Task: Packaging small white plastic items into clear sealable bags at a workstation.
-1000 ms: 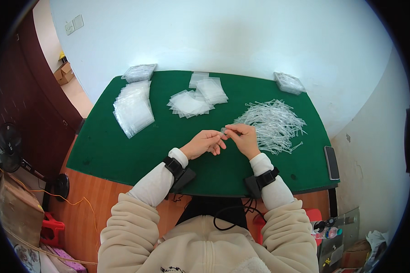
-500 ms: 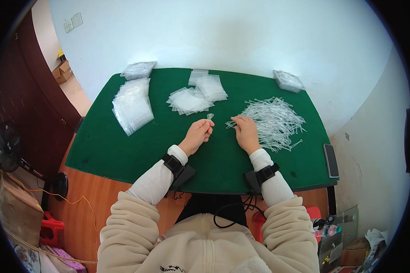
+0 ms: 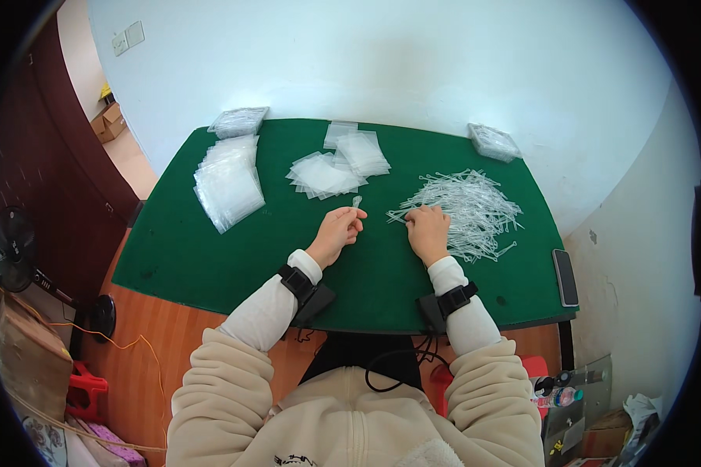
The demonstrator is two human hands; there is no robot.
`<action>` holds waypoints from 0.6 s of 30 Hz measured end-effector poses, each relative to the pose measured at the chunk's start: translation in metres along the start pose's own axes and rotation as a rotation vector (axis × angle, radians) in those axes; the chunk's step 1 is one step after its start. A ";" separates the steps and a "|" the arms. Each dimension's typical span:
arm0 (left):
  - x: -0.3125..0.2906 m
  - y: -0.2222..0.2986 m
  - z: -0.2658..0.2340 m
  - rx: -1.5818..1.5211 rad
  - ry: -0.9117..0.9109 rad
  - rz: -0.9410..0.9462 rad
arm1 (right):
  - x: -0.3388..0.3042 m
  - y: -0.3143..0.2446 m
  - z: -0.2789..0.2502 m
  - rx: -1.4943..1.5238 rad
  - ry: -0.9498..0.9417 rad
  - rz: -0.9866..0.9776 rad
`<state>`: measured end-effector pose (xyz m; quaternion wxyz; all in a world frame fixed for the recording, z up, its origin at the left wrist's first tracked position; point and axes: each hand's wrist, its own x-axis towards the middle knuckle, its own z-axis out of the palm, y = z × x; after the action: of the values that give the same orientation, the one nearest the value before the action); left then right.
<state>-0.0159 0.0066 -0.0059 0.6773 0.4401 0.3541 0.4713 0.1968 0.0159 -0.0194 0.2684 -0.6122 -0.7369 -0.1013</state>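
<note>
My left hand (image 3: 336, 233) is raised a little above the green table (image 3: 187, 257), fingers pinched together on one small clear plastic piece (image 3: 357, 201) that sticks up from the fingertips. It looks like one of the thin sticks, though it is too small to be sure.

My right hand (image 3: 427, 232) rests palm down at the near edge of the heap of clear plastic sticks (image 3: 463, 206), fingers curled onto the strands. I cannot tell whether it has one gripped or is only touching.

Loose pile of small clear bags (image 3: 327, 173) just beyond the left hand; a bigger stack of bags (image 3: 227, 180) farther left.

Step in hand, as I judge it: one stick picked, another being picked out of the heap. The next move calls for a fine pinch on a single strand, lifting it clear without dragging its neighbours along.
</note>
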 end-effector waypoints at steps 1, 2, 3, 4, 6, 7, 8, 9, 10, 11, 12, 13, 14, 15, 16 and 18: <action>0.000 0.000 0.000 0.002 -0.002 0.003 | 0.000 0.000 -0.001 -0.005 -0.008 0.004; 0.000 0.000 0.000 0.005 -0.004 0.006 | 0.000 0.000 -0.001 -0.011 -0.016 0.007; 0.000 0.000 0.000 0.007 -0.006 0.009 | 0.000 0.000 -0.001 -0.016 -0.024 0.011; 0.001 -0.001 0.000 0.008 -0.006 0.009 | 0.000 0.000 -0.001 -0.016 -0.024 0.012; 0.001 -0.001 0.001 0.016 -0.007 0.011 | -0.001 0.002 0.001 -0.029 -0.016 0.004; 0.001 -0.001 0.001 0.021 -0.007 0.011 | -0.001 0.002 0.002 -0.036 -0.012 0.000; 0.001 -0.001 0.001 0.022 -0.008 0.011 | -0.001 0.003 0.003 -0.036 -0.012 0.001; 0.001 -0.001 0.001 0.023 -0.008 0.014 | -0.001 0.002 0.003 -0.025 -0.002 -0.003; 0.001 -0.001 0.000 0.024 -0.009 0.018 | -0.001 0.002 0.004 -0.013 0.009 -0.008; 0.001 -0.001 0.000 0.025 -0.009 0.021 | -0.001 0.002 0.004 -0.002 0.020 -0.012; 0.001 -0.001 0.000 0.026 -0.009 0.021 | -0.001 0.001 0.004 -0.002 0.020 -0.011; 0.001 -0.001 0.000 0.027 -0.009 0.023 | -0.002 0.001 0.003 0.028 0.037 -0.028; 0.001 -0.001 0.000 0.028 -0.008 0.025 | -0.002 0.000 0.002 0.057 0.055 -0.046; 0.001 -0.001 0.000 0.029 -0.007 0.028 | -0.001 -0.002 0.000 0.086 0.073 -0.064; 0.002 -0.001 0.000 0.029 -0.007 0.028 | 0.000 -0.003 -0.001 0.087 0.073 -0.064; 0.002 -0.002 0.000 0.043 -0.014 0.053 | 0.005 -0.004 -0.003 0.321 0.134 -0.132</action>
<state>-0.0144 0.0081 -0.0074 0.6573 0.4671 0.3479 0.4782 0.1931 0.0176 -0.0140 0.4039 -0.5036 -0.7626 -0.0402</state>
